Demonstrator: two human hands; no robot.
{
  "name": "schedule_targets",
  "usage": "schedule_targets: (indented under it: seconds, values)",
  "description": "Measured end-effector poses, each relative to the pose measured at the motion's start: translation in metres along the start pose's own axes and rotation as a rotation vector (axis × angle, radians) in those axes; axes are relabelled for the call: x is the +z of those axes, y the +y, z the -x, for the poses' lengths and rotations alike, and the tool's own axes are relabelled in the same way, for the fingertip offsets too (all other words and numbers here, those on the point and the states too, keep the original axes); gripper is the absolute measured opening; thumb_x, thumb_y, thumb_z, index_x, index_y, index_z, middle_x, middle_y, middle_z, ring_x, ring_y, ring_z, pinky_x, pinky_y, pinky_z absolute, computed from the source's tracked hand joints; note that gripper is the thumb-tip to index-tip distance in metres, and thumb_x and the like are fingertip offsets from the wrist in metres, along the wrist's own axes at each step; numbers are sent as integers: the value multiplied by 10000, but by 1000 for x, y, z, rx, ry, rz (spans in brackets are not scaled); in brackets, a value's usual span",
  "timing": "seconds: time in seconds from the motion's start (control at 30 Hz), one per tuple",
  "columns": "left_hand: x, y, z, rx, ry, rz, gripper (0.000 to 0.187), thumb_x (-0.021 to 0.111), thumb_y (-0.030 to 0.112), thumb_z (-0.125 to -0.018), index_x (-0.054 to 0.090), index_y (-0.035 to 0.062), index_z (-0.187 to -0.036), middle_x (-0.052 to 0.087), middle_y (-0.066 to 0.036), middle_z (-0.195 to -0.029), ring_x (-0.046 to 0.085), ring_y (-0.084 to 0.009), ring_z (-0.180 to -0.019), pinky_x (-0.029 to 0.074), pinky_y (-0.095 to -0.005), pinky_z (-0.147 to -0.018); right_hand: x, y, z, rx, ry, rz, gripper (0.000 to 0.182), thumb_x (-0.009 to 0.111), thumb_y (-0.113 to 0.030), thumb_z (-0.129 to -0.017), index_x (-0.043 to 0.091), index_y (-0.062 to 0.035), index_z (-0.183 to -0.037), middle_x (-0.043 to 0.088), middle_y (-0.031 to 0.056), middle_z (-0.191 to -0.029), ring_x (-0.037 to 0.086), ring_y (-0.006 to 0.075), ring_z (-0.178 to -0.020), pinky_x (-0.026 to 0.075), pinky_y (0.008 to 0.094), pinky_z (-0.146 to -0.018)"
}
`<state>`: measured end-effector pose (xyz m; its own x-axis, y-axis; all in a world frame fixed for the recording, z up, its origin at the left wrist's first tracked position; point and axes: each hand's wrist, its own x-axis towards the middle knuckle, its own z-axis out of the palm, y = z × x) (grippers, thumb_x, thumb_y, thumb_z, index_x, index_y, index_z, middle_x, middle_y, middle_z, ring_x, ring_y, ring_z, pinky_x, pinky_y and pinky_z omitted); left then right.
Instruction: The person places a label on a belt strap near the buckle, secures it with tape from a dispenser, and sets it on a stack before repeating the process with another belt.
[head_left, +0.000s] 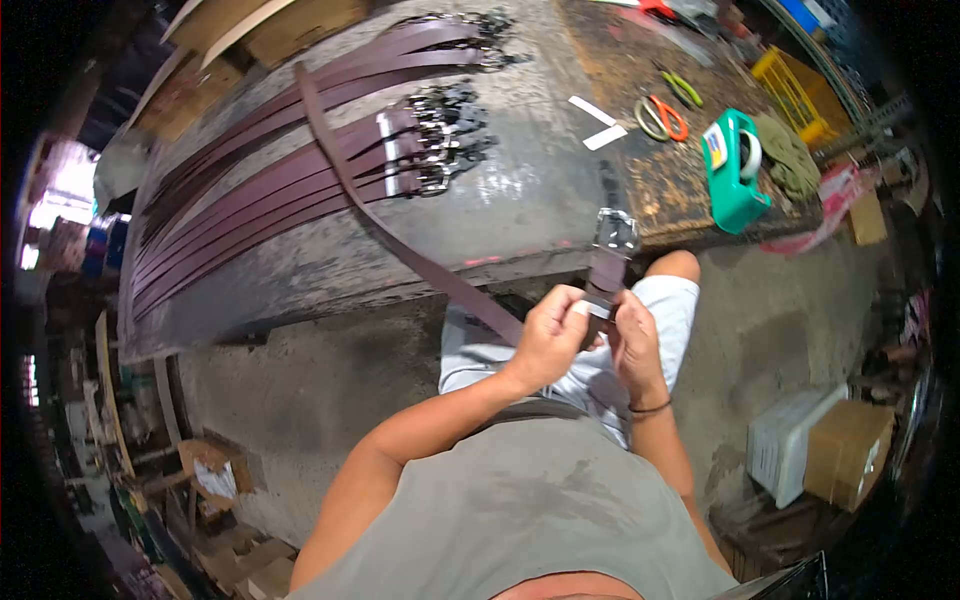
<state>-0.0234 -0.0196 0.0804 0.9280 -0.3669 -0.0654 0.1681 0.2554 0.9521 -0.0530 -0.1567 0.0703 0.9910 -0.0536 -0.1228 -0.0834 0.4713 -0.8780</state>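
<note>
A brown belt (pixel 430 268) runs from the table down to my lap. My left hand (pixel 548 338) is closed on it near the buckle end, the thumb pressing close to a small white piece (pixel 598 309) on the strap. My right hand (pixel 637 342) grips the same belt from the other side, its fingers partly hidden. The silver buckle (pixel 615 232) sticks out beyond both hands toward the table edge. Several more brown belts (pixel 270 205) lie side by side on the table, their buckles bunched at the right, with white bands around some near the buckles.
On the table's right side stand a green tape dispenser (pixel 733 185), orange-handled scissors (pixel 672 120), a yellow-green-handled tool (pixel 682 88) and white strips (pixel 605 137). A yellow crate (pixel 790 95) sits beyond. Cardboard boxes (pixel 850 450) rest at the lower right.
</note>
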Motion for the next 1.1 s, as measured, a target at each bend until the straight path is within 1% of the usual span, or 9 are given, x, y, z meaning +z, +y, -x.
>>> schedule_targets:
  seconds: [0.07,0.17,0.23,0.3,0.43,0.6,0.67,0.77,1.1]
  values:
    - [-1,-5,0,237,37,-342,98,489,86,-917,508,-9,-904,525,-51,-716,545,-103,-577,461,-262,-530,6,-11,3,-78,-8,152,234,614,-222,-900,553,-10,-977,587,18,-818,540,88,-687,459,233,-605]
    - [2,-6,7,228,87,-319,98,493,87,-913,514,-5,-888,518,-45,-707,531,-99,-576,447,-266,-521,10,-11,4,-31,68,251,154,611,-165,-890,561,-24,-924,572,-1,-804,512,68,-678,439,219,-609]
    - [0,-21,7,116,124,-222,108,498,103,-923,516,6,-881,515,-11,-702,520,-76,-592,445,-255,-521,6,-1,-3,-98,87,442,137,605,-144,-878,545,-42,-811,521,-30,-739,445,41,-656,400,224,-536]
    - [-6,-39,1,-138,127,134,140,492,153,-948,516,24,-901,509,8,-690,508,-61,-605,472,-241,-532,-11,22,-15,-19,87,530,161,607,-163,-880,537,-35,-812,519,-26,-688,469,43,-612,410,225,-494]
    - [-20,-55,-9,-245,127,135,218,454,228,-976,477,30,-889,533,-23,-691,545,-88,-564,511,-250,-522,-9,41,-31,172,101,321,200,602,-202,-893,530,-34,-810,539,-5,-657,514,64,-504,429,220,-412]
    - [-30,-65,-11,-246,126,122,171,457,220,-971,473,61,-909,592,-61,-773,600,-136,-603,524,-284,-522,-18,51,-33,171,21,286,225,579,-233,-917,529,-35,-822,544,4,-676,521,83,-528,459,240,-465]
    - [-30,-66,-13,-262,151,136,167,459,217,-970,470,60,-914,600,-67,-780,606,-140,-605,523,-283,-522,-32,65,-33,229,-54,-40,239,545,-266,-937,549,-37,-869,543,19,-706,534,110,-571,484,271,-520]
    - [-32,-74,-15,-231,139,170,168,464,219,-967,466,57,-924,609,-77,-780,612,-147,-605,527,-285,-530,-31,63,-30,233,-10,-136,261,519,-295,-949,555,-42,-893,539,29,-729,542,129,-605,494,289,-552]
    - [-35,-81,-14,-256,153,150,147,453,202,-968,459,60,-927,628,-102,-776,630,-162,-616,535,-295,-560,-36,72,-33,174,-23,124,181,583,-205,-917,550,-38,-856,553,0,-692,529,77,-570,470,246,-531]
